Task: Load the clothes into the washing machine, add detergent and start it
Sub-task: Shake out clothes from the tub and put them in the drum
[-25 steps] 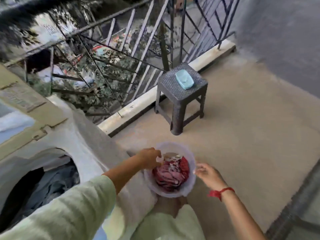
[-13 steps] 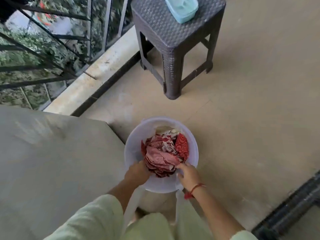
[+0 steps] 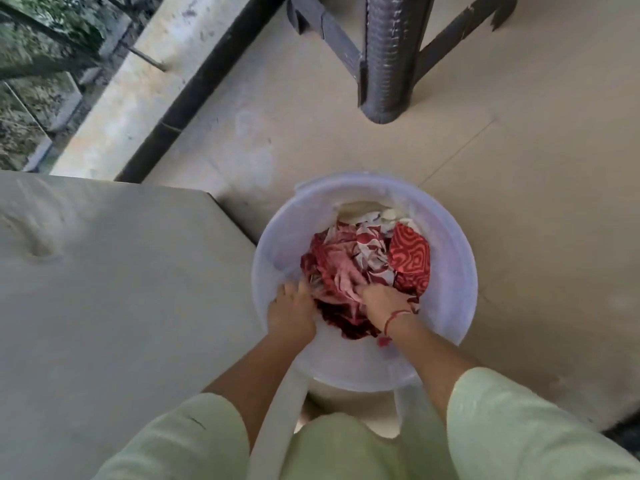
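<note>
Head view: a beige balcony floor, with a raised kerb along its far left edge. A pale tub stands just beside the covered washing machine. The left hand and the right hand curl their fingers into the red clothes inside the tub. A dark stool stands beyond; bare floor spreads right.

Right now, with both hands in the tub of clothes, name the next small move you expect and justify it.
Probably gather the red clothes and lift the bundle out of the tub. The left hand and right hand are dug into the near side of the pile, which lies inside the tub.
</note>
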Available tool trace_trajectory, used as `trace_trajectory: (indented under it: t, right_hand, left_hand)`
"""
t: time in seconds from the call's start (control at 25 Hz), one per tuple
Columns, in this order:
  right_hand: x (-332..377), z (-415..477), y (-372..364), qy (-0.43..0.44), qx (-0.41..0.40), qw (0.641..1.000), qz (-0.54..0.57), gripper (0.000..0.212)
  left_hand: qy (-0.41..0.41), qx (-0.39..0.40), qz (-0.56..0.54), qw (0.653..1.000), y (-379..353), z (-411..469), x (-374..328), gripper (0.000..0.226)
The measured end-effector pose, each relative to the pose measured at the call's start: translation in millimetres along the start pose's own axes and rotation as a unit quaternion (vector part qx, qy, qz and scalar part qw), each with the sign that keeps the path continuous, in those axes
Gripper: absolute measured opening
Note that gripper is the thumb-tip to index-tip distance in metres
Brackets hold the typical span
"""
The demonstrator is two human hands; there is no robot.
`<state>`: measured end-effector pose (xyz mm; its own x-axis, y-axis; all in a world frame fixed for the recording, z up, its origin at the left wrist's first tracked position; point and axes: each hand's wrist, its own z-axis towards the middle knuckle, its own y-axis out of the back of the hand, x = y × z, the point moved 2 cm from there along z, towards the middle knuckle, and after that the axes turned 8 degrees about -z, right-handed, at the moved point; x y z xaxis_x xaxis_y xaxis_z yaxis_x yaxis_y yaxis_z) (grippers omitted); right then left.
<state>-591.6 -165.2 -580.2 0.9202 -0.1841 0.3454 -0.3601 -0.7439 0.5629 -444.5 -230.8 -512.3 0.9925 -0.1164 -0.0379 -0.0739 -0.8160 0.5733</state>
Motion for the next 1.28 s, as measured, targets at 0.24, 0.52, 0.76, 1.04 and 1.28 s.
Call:
trace_trajectory:
  t: [0.24, 0.52, 0.76, 1.04, 1.28]
  right_hand:
    - [-3.7, -104.8, 111.2, -0.018, -0.161, 0.976, 0.142, 0.040]
    - [75.4, -243.5, 208.6, -0.009, -0.346, 0.908, 0.236, 0.046]
    - [140.7, -362.6, 280.3, 0.031, -0.534, 0.821, 0.198, 0.052]
    - [269.5, -496.4, 379.4, 0.146, -0.724, 0.673, 0.027, 0.037]
    - [432.1, -573.1, 409.5, 0.348, -0.741, 0.572, 0.052, 0.026]
  left_hand:
    - [-0.026, 0.006, -0.122, 0.992, 65.9, -53.6, -42.5, 0.103]
    - [-0.238, -0.057, -0.152, 0.958, 168.5, -168.2, -68.8, 0.079]
    - [-0.330, -0.135, -0.247, 0.901, 256.4, -298.3, -67.0, 0.038]
    - [-0.445, -0.361, -0.437, 0.693, 354.0, -453.1, 23.1, 0.020]
    - [-0.516, -0.520, -0.502, 0.461, 378.6, -588.3, 151.6, 0.045]
